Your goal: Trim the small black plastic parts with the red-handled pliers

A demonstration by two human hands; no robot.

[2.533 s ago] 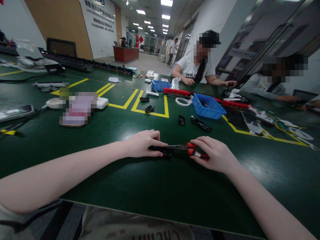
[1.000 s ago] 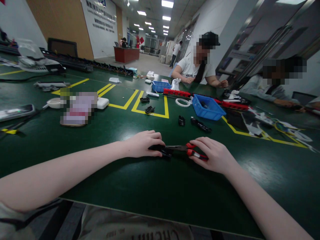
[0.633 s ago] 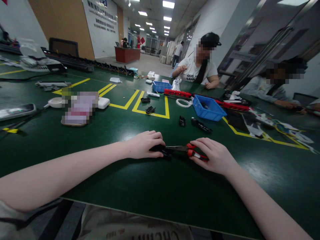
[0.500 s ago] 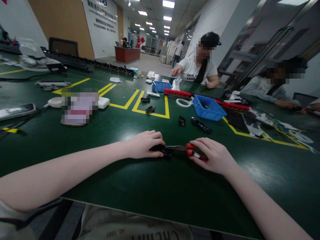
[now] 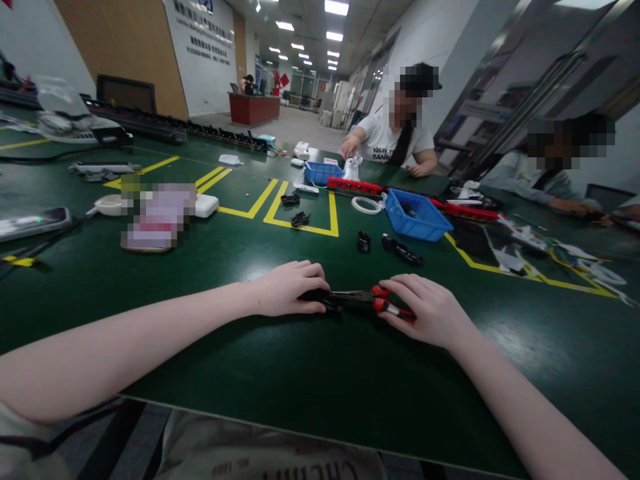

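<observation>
My left hand [image 5: 287, 288] rests on the green table [image 5: 300, 373], fingers closed over a small black part [image 5: 320, 299] that it pins down. My right hand [image 5: 430, 310] grips the red handles of needle-nose pliers [image 5: 373, 299]. The pliers' jaws point left and meet the black part between my hands. Most of the part is hidden under my left fingers.
Beyond my hands lie loose black parts [image 5: 363, 241], a blue bin [image 5: 417, 214], a white ring [image 5: 367, 204] and red strips [image 5: 354, 185]. A phone [image 5: 33, 223] and a white charger [image 5: 206, 205] lie at left. Two people sit across the table at the right.
My hands, the pliers and the part hold nearly the same place. The person across the table has moved an arm up and then forward to the table.
</observation>
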